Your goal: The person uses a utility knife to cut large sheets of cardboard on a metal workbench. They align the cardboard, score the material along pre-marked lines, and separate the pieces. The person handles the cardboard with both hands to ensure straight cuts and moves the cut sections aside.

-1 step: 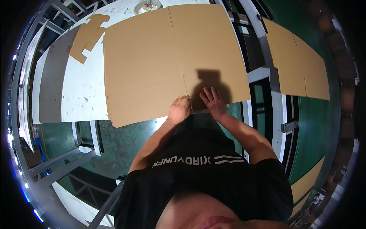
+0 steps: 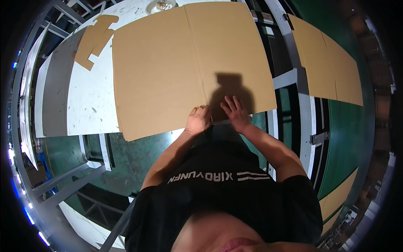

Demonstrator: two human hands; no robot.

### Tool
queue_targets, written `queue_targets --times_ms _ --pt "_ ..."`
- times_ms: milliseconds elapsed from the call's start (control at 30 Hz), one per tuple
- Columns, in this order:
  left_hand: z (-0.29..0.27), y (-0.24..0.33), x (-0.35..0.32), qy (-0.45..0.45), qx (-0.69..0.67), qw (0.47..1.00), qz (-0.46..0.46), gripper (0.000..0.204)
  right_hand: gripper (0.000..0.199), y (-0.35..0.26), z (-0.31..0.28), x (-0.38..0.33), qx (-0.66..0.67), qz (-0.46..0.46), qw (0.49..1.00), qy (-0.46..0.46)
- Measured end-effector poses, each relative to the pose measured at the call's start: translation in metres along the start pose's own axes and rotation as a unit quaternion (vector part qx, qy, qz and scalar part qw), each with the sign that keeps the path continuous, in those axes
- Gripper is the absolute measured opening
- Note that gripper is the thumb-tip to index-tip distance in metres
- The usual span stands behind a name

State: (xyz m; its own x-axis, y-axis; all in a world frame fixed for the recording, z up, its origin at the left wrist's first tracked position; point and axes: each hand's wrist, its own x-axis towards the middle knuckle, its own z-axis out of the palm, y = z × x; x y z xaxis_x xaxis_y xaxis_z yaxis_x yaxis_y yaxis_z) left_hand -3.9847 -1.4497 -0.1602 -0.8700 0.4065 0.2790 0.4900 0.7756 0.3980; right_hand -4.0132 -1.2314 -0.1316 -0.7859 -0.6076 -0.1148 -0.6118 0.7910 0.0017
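Note:
A large brown cardboard sheet [image 2: 155, 71] lies flat on a white worktable, with a crease and a slit running down it toward me. At its near edge, beside the slit, my left hand [image 2: 198, 120] is closed on the cardboard with its fingers bent together. Just to the right, my right hand [image 2: 237, 116] rests on the same sheet near the edge, open, fingers spread. Doubled edges at the sheet's near left corner show more cardboard beneath it. A dark shadow falls on the sheet ahead of my right hand.
A notched cardboard scrap [image 2: 95, 40] lies on the white worktable [image 2: 90, 98] at left. At the far edge sits a round dish [image 2: 161, 6]. Another cardboard sheet [image 2: 325, 63] lies to the right, past a grey metal frame [image 2: 307, 122]. Metal bars stand at lower left.
The view has shifted very slightly. Both hands keep their places at the near edge of the cardboard sheet.

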Motion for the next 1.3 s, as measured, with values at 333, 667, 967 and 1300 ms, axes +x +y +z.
queue_targets --times_ms 333,667,967,1300 --pt "-0.005 -0.056 0.030 -0.045 -0.081 0.996 0.012 0.044 0.064 0.230 0.053 0.116 0.071 0.312 0.907 0.272" --pt "-0.143 -0.347 -0.005 0.068 0.144 0.798 -0.582 0.047 0.047 0.322 -0.001 0.245 0.640 0.346 0.672 0.138" --pt "-0.147 -0.420 -0.031 0.209 -0.241 0.643 -0.696 0.062 0.050 0.305 -0.010 0.272 0.548 0.429 0.707 0.126" --pt "-0.138 -0.412 -0.019 0.119 0.026 0.676 -0.727 0.085 0.070 0.288 -0.005 0.278 0.283 0.523 0.798 0.098"
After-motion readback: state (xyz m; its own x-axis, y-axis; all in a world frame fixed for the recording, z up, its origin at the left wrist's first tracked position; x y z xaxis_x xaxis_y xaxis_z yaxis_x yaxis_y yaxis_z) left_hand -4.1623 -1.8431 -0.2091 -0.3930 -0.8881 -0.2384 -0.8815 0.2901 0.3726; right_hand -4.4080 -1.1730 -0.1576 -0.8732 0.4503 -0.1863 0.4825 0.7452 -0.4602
